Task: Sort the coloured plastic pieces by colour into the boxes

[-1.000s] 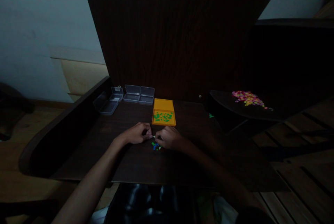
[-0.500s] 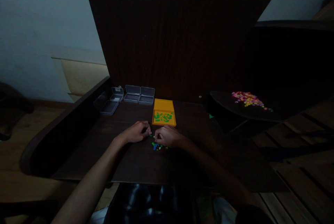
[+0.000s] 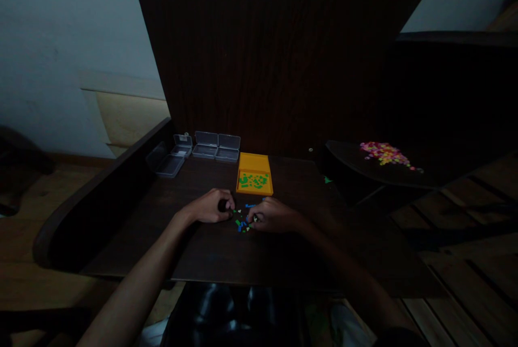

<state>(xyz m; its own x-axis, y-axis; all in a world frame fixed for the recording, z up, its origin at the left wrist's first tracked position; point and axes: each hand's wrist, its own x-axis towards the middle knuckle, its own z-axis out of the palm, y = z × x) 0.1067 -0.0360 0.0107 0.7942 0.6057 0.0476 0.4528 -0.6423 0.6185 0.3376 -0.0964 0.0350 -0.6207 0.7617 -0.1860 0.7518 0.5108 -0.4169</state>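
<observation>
Small loose plastic pieces (image 3: 242, 224), green, blue and whitish, lie scattered on the dark tabletop between my hands. My left hand (image 3: 210, 205) rests on the table left of them, fingers curved and thumb apart from them; a green piece (image 3: 234, 210) lies by its fingertips. On the other side, my right hand (image 3: 275, 215) has its fingers bent together over the right part of the scatter. Whatever is between those fingertips is hidden. Just beyond the hands stands an open yellow-orange box (image 3: 254, 194) holding many green pieces (image 3: 254, 180).
Several clear hinged plastic boxes (image 3: 170, 166) stand open at the back left, near the raised wooden side (image 3: 101, 190). A heap of pink, red and yellow bits (image 3: 384, 153) lies on a dark surface at right. A green scrap (image 3: 327, 179) is near it.
My right hand has shifted right and slightly nearer me, uncovering blue pieces below the yellow box. The left hand stays in place, its thumb a little lower.
</observation>
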